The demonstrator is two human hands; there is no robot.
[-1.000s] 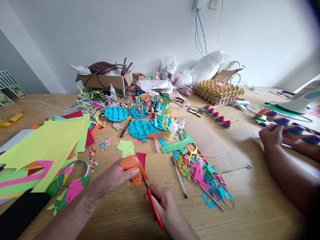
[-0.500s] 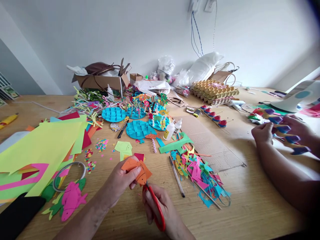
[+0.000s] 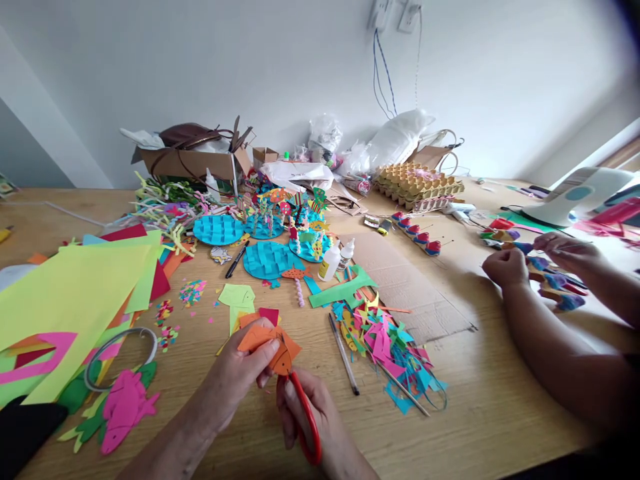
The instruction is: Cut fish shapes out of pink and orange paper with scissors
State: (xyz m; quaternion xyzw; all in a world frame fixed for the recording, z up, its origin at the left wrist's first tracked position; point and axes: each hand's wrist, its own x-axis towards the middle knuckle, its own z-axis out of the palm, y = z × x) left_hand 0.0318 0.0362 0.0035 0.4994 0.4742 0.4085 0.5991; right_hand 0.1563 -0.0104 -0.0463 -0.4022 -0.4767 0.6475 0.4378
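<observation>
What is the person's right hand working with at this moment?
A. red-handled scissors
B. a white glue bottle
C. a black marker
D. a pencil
A: the right hand grips red-handled scissors, blades at the orange paper cutout held by the left hand.

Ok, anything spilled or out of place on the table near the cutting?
Nothing damaged. Tiny coloured paper bits lie scattered on the wooden table, and a heap of bright paper offcuts sprawls right of the orange paper shape the left hand holds.
</observation>
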